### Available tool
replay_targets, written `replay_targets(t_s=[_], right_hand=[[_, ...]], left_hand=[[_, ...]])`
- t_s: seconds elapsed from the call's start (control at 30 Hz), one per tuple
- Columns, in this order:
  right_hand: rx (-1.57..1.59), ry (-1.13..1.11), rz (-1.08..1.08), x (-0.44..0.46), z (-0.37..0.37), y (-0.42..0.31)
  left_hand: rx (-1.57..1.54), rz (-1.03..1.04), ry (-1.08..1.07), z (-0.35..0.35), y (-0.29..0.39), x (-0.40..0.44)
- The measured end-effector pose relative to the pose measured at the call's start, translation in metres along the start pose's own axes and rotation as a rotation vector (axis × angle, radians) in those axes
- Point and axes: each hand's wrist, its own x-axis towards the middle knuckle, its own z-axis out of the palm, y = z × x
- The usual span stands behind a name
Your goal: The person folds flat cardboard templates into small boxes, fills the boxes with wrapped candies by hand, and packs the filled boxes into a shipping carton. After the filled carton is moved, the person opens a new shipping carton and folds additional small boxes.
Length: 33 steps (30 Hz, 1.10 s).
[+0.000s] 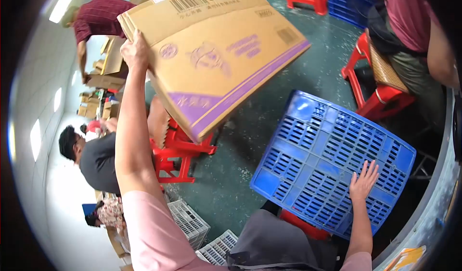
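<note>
My left hand [136, 52] grips the left edge of a flattened cardboard box [202, 88], with the thumb and fingers closed around it. The box is raised and tilted above the floor. It has purple print, a purple stripe along its lower edge and a barcode near the top. My right hand [364, 179] lies flat with spread fingers on the slotted face of a blue plastic crate [332, 163]. That crate stands in front of my legs, close to the right side, apart from the box.
Red plastic stools [180, 155] stand on the green floor [231, 170]. White crates [187, 223] are near my legs. One person sits on a red stool [378, 86] at the upper right; others work along the left. A table edge [428, 213] runs along the right.
</note>
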Motion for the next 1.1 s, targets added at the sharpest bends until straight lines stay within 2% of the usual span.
replay_targets(t_s=[0.07, 0.1, 0.13, 0.2, 0.23, 0.27, 0.3, 0.33, 0.43, 0.47, 0.53, 0.6, 0.63, 0.67, 0.7, 0.77, 0.8, 0.87, 0.9, 0.97, 1.07, 1.1], right_hand=[[-0.019, 0.023, 0.002, -0.001, 0.001, 0.0], [-0.024, -0.024, 0.014, -0.001, -0.001, 0.0], [0.012, -0.094, 0.041, 0.0, -0.006, -0.005], [0.064, -0.233, 0.107, 0.0, -0.025, -0.004], [0.056, -0.339, 0.168, 0.002, -0.044, -0.012], [0.085, -0.23, 0.219, -0.004, -0.045, -0.019], [0.312, -0.137, 0.174, -0.011, -0.062, -0.022], [0.519, 0.027, 0.1, -0.02, -0.045, -0.016], [0.608, 0.128, 0.027, -0.073, -0.105, -0.026], [0.698, 0.122, 0.068, -0.092, -0.13, -0.023], [0.878, 0.127, 0.142, -0.116, -0.174, -0.009], [1.045, 0.168, 0.218, -0.143, -0.208, 0.015], [1.035, 0.287, 0.214, -0.163, -0.233, 0.021], [1.17, 0.251, 0.271, -0.166, -0.214, 0.049], [1.504, 0.122, 0.413, -0.191, -0.252, 0.048], [1.732, 0.053, 0.464, -0.213, -0.271, 0.068], [1.764, 0.086, 0.458, -0.222, -0.285, 0.071], [1.766, 0.156, 0.478, -0.225, -0.305, 0.075], [1.69, 0.211, 0.442, -0.225, -0.314, 0.074], [1.559, 0.336, 0.332, -0.209, -0.34, 0.055], [0.776, 0.625, -0.212, -0.18, -0.39, 0.011], [0.604, 0.652, -0.337, -0.179, -0.41, -0.011]], left_hand=[[-0.092, 0.131, 0.093, -0.056, 0.027, -0.01], [-0.008, 0.192, 0.161, -0.08, 0.032, -0.009], [-0.102, 0.267, 0.188, -0.105, 0.055, -0.019], [-0.271, 0.118, 0.152, -0.155, 0.109, -0.06], [-0.335, 0.237, 0.173, -0.177, 0.126, -0.077], [-0.404, 0.355, 0.187, -0.194, 0.144, -0.098], [-0.49, 0.345, 0.145, -0.224, 0.184, -0.136], [-0.505, 0.365, 0.122, -0.245, 0.201, -0.162], [-0.525, 0.478, 0.07, -0.3, 0.237, -0.225], [-0.509, 0.528, 0.036, -0.315, 0.238, -0.251], [-0.424, 0.82, 0.072, -0.332, 0.22, -0.304], [-0.567, 0.929, -0.01, -0.351, 0.195, -0.368], [-0.639, 0.872, -0.195, -0.355, 0.169, -0.403], [-0.615, 0.945, -0.24, -0.356, 0.145, -0.438], [-0.543, 0.907, -0.239, -0.357, 0.124, -0.483], [-0.625, 0.92, -0.526, -0.357, 0.077, -0.557], [-0.598, 0.953, -0.488, -0.37, 0.075, -0.574], [-0.436, 0.756, -0.57, -0.39, 0.086, -0.568], [-0.471, 0.852, -0.509, -0.387, 0.081, -0.564], [-0.451, 0.902, -0.547, -0.386, 0.072, -0.563], [-0.413, 0.93, -0.544, -0.385, 0.066, -0.565], [-0.386, 0.924, -0.542, -0.387, 0.06, -0.566]])
